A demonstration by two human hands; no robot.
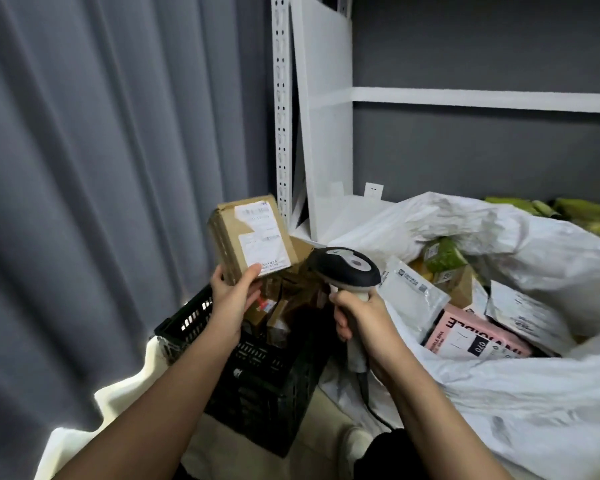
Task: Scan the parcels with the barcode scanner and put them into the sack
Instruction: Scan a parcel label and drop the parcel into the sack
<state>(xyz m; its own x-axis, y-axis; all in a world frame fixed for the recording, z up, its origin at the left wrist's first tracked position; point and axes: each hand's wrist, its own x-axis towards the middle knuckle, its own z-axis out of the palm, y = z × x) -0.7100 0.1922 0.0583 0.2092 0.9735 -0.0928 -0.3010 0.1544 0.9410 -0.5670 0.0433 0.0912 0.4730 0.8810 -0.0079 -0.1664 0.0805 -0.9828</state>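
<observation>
A brown cardboard parcel (pixel 248 237) with a white, partly torn shipping label is held upright by the left hand (pixel 234 299), thumb pressed on the label's lower edge and fingers curled behind the box; the label's print is too blurred to be read. A black-and-grey handheld barcode scanner (pixel 347 271) is gripped round its handle by the right hand (pixel 357 317), its head just beside the parcel and turned toward it. Below the parcel a black slatted plastic crate (pixel 257 372) is seen, packed with more brown boxes. To the right, a large white woven sack (pixel 499 393) lies open; inside it a pink box (pixel 471 337) bears upside-down lettering, of which "070" can be made out, near a white poly mailer (pixel 413 292) and a green packet (pixel 442 256). Open room remains at the sack's mouth.
</observation>
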